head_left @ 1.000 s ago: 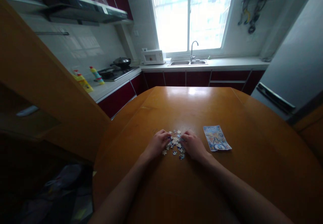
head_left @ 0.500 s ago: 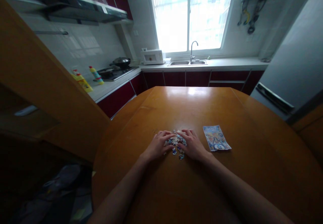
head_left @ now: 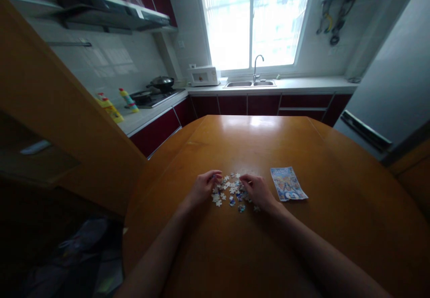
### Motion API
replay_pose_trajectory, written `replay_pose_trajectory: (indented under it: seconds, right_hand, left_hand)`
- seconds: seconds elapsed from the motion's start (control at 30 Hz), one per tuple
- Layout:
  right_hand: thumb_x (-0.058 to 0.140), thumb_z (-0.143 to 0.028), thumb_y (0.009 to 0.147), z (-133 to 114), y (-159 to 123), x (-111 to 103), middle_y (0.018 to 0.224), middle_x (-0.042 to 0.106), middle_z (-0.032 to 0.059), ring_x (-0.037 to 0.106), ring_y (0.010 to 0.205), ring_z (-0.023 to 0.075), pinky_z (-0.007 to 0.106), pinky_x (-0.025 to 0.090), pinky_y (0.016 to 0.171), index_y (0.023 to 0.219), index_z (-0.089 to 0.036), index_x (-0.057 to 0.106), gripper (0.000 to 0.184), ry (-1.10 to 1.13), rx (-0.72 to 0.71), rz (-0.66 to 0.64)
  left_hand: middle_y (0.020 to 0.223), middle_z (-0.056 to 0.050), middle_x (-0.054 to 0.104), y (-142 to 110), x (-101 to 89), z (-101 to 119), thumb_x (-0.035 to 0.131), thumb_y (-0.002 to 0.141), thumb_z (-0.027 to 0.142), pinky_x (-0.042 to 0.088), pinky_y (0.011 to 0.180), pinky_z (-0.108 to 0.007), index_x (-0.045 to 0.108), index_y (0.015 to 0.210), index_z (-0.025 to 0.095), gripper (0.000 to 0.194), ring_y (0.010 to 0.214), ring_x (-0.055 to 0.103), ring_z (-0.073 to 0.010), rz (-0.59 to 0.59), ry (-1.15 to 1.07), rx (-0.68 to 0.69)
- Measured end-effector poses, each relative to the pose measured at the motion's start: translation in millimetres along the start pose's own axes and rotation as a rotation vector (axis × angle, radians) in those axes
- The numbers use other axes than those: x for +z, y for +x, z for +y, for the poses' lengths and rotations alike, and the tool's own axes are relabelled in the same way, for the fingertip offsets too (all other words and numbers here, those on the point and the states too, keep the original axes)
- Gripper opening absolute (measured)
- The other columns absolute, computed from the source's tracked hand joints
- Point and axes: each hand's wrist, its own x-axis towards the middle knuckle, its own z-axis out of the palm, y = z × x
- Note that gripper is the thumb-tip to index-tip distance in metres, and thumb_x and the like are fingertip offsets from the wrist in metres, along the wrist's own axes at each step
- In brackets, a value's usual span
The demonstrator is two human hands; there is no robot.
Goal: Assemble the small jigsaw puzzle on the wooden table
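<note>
Several small jigsaw puzzle pieces (head_left: 232, 190) lie in a loose pile on the wooden table, many pale side up and a few blue and printed. At the pile's left edge, my left hand (head_left: 201, 187) is closed, with a small bluish puzzle piece (head_left: 214, 177) seemingly pinched between thumb and fingers. My right hand (head_left: 258, 189) rests over the pile's right side, fingers curled and pressed together near the pieces. Its fingertips hide whatever they hold. To the right of that hand lies a colourful printed picture sheet (head_left: 288, 183), flat and apart from the pile.
The large brown table (head_left: 255, 141) has rounded sides. Beyond it stand a counter with a sink (head_left: 250, 84), a microwave (head_left: 203, 76) and a stove with a wok (head_left: 161, 83). Yellow bottles (head_left: 112, 110) stand at left; a fridge (head_left: 386, 74) is at right.
Both hands were spread flat around the heaped pieces. They have drawn slightly apart and their fingers have curled; the pieces now lie more spread out. The picture sheet has not moved.
</note>
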Motion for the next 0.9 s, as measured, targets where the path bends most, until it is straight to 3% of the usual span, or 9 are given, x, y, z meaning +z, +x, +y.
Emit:
replay_pose_trajectory:
  seconds: [0.2,0.37,0.47,0.53,0.63,0.8,0.9]
  right_hand:
    - [0.048,-0.021,0.097,-12,5,-16,0.114,0.075,0.0082,0.069,0.104,0.0220,0.034,0.050,0.092,0.113,-0.022,0.073,0.030,0.012,-0.118,-0.140]
    - [0.065,-0.022,0.086,-14,-1,-43,0.104,0.073,0.0145,0.068,0.095,0.0260,0.034,0.049,0.081,0.104,-0.017,0.073,0.020,-0.397,0.124,-0.120]
    - [0.083,-0.027,0.068,-15,-15,-46,0.095,0.073,0.0138,0.068,0.085,0.0278,0.031,0.046,0.069,0.096,-0.018,0.072,0.031,-0.514,0.213,-0.236]
    - [0.084,-0.020,0.062,-19,-22,-39,0.091,0.073,0.0122,0.068,0.081,0.0267,0.029,0.043,0.065,0.090,-0.019,0.071,0.032,-0.500,0.200,-0.268]
    - [0.070,-0.010,0.072,-28,-25,-23,0.083,0.073,0.0098,0.067,0.075,0.0224,0.027,0.041,0.063,0.080,-0.019,0.070,0.012,-0.448,0.149,-0.262]
    - [0.055,-0.007,0.082,-36,-17,2,0.082,0.075,0.0060,0.067,0.075,0.0176,0.025,0.044,0.067,0.082,-0.018,0.072,0.021,-0.278,0.056,-0.231]
    - [0.054,-0.012,0.083,-32,-8,-5,0.081,0.076,0.0042,0.067,0.073,0.0173,0.025,0.048,0.067,0.087,-0.019,0.075,0.022,-0.063,0.018,-0.135]
  left_hand:
    - [0.117,-0.010,0.069,-1,-7.3,9,0.056,0.096,0.040,0.048,0.103,-0.038,0.072,0.115,0.019,0.032,0.112,0.063,-0.0234,-0.067,0.106,0.101]
    - [0.120,-0.009,0.060,-7,-23.2,5,0.081,0.076,0.037,0.045,0.104,-0.038,0.068,0.125,0.026,0.052,0.116,0.056,-0.0251,-0.260,0.231,0.086]
    - [0.106,-0.007,0.063,-8,-28.8,-3,0.072,0.083,0.032,0.051,0.091,-0.033,0.073,0.115,0.022,0.033,0.096,0.062,-0.0198,-0.315,0.180,0.035]
    - [0.098,-0.007,0.065,-6,-30.0,-7,0.064,0.088,0.028,0.053,0.083,-0.031,0.075,0.106,0.020,0.023,0.086,0.064,-0.0177,-0.290,0.145,0.012]
    - [0.095,-0.008,0.068,-4,-30.0,-10,0.058,0.089,0.024,0.053,0.082,-0.030,0.076,0.101,0.018,0.022,0.087,0.065,-0.0183,-0.220,0.127,0.009]
    - [0.097,-0.008,0.070,-3,-29.3,-4,0.056,0.090,0.025,0.054,0.081,-0.029,0.074,0.101,0.017,0.023,0.089,0.067,-0.0182,-0.228,0.096,0.034]
    - [0.100,-0.010,0.070,-3,-22.8,7,0.055,0.092,0.025,0.054,0.082,-0.030,0.074,0.101,0.016,0.023,0.090,0.067,-0.0190,-0.158,0.081,0.086]
